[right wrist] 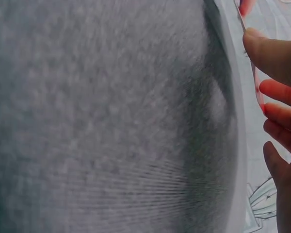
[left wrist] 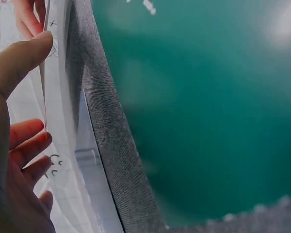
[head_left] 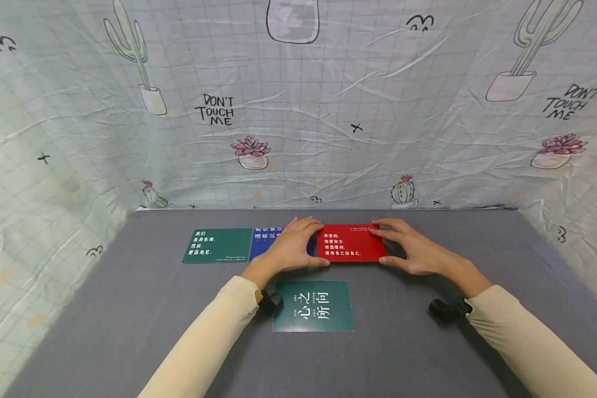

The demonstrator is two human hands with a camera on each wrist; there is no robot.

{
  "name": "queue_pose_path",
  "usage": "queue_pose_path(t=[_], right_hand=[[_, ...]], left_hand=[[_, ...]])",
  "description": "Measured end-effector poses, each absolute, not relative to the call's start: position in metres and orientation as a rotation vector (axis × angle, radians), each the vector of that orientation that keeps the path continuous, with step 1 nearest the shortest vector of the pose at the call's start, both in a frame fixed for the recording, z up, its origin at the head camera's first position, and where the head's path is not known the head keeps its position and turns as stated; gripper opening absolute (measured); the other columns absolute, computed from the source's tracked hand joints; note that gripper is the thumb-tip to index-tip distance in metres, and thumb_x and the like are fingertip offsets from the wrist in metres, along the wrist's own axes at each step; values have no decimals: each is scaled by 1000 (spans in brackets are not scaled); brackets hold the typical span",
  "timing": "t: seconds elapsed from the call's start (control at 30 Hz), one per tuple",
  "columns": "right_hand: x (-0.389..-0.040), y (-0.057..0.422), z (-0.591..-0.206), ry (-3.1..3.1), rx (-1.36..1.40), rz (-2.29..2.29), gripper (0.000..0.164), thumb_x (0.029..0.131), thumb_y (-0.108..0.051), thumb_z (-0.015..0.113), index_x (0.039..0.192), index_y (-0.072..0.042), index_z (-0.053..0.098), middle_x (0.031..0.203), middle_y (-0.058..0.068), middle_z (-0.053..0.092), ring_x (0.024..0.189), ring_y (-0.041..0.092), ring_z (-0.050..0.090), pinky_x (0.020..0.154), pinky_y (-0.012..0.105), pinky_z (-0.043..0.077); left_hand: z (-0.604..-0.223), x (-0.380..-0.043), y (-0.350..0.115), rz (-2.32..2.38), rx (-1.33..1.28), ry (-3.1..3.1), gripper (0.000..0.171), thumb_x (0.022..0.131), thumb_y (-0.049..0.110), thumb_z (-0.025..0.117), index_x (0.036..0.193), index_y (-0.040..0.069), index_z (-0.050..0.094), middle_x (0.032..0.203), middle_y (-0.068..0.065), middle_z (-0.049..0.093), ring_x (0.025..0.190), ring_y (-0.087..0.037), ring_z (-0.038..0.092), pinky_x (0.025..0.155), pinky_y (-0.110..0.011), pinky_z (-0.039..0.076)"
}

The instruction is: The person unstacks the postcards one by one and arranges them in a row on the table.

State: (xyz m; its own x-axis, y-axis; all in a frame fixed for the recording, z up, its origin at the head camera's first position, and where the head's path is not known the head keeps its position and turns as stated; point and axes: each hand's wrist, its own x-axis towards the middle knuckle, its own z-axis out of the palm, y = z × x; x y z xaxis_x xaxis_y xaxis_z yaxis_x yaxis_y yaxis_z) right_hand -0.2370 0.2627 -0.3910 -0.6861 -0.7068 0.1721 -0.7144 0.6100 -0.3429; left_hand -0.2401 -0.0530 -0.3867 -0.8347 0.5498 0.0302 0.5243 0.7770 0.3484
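Observation:
A red card (head_left: 350, 243) with white lettering is held between my two hands. My left hand (head_left: 293, 246) grips its left end, with the thumb at the near corner and fingers at the far corner. At the right end my right hand (head_left: 418, 249) grips it the same way. Both wrist views show the card (left wrist: 43, 92) edge-on, raised off the table. A blue card (head_left: 260, 243) lies partly hidden behind my left hand. Left of it is a green card (head_left: 218, 246) with white text. Closer to me lies another green card (head_left: 313, 307), its lettering turned sideways.
The cards lie on a grey tabletop (head_left: 378, 354). A pale cloth with cactus drawings (head_left: 308, 110) hangs behind the table and along both sides. Black wrist cameras (head_left: 271, 303) are strapped to both wrists, the left one overlapping the near green card.

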Motion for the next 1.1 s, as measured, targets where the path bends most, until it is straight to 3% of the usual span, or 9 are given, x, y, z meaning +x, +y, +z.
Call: queue_pose_path(t=[1.1], right_hand=[[-256, 257, -401, -2880, 1254, 553, 64, 88, -34, 66, 142, -6, 46, 145, 15, 37, 131, 31, 32, 101, 56, 35]], left_hand=[[-398, -252, -51, 420, 791, 2882, 79, 77, 53, 69, 143, 16, 45, 148, -2, 40, 142, -20, 22, 115, -45, 2]])
